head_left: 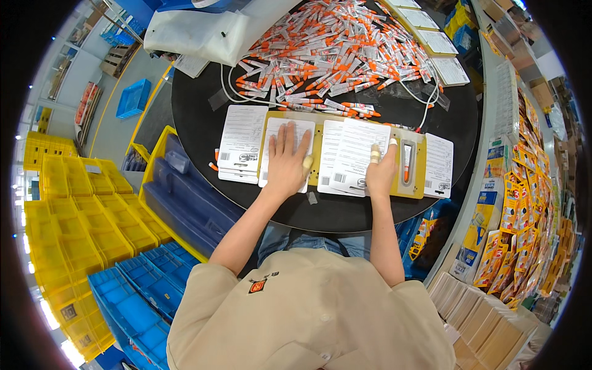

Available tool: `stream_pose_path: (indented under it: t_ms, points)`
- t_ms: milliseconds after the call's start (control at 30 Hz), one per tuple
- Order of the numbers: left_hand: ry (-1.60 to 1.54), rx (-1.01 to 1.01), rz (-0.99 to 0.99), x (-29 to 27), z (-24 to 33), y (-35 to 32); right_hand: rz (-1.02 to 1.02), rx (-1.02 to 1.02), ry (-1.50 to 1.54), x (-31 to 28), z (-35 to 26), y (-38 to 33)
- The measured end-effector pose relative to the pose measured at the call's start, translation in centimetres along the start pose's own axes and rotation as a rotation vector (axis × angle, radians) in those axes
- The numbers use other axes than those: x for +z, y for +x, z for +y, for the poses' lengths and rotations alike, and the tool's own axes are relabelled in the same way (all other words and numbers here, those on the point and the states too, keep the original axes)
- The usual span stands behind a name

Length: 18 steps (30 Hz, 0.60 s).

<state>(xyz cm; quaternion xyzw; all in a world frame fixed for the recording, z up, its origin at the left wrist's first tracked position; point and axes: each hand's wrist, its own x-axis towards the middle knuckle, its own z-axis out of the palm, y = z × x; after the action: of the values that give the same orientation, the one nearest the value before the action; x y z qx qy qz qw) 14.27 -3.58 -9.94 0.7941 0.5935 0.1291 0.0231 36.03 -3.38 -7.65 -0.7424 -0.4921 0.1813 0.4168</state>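
Observation:
My left hand [285, 161] lies flat, fingers spread, on a white printed card [272, 132] at the left part of a yellow jig plate [316, 148]. My right hand [381, 176] grips the right edge of another white card [354, 154], between thumb and fingers. That card overlaps a further card [328, 139] on the plate. Pale finger covers show on both hands. Just right of my right hand, a small white tube with an orange cap [407, 161] sits in a slot of the plate. Stacked cards [240, 142] lie at the left, more cards [440, 163] at the right.
A large heap of orange-capped tubes [339, 52] covers the far side of the black round table [197, 135]. White cables [229, 86] run beside it. Yellow crates [68, 228] and blue crates [132, 296] stand left; packaged goods [515, 228] line the right.

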Motion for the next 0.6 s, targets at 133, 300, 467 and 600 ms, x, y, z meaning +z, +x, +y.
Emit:
stream_pose_path:
  t_ms: [133, 300, 467, 600]
  points:
    - [-0.012, -0.028, 0.007, 1.1, -0.3, -0.8, -0.041, -0.138, 0.138, -3.8, 2.6, 1.8]
    - [-0.006, 0.060, -0.077, -0.1, -0.9, -0.2, -0.136, -0.309, -0.726, -6.0, 6.0, 1.0]
    - [0.031, -0.125, -0.149, -2.0, 2.3, 3.2, -0.120, -0.351, -0.773, -4.8, 9.1, 4.7]
    - [-0.265, 0.300, -0.266, -0.6, 6.9, 4.0, 0.204, -0.117, -0.793, -11.4, 19.1, 15.1]
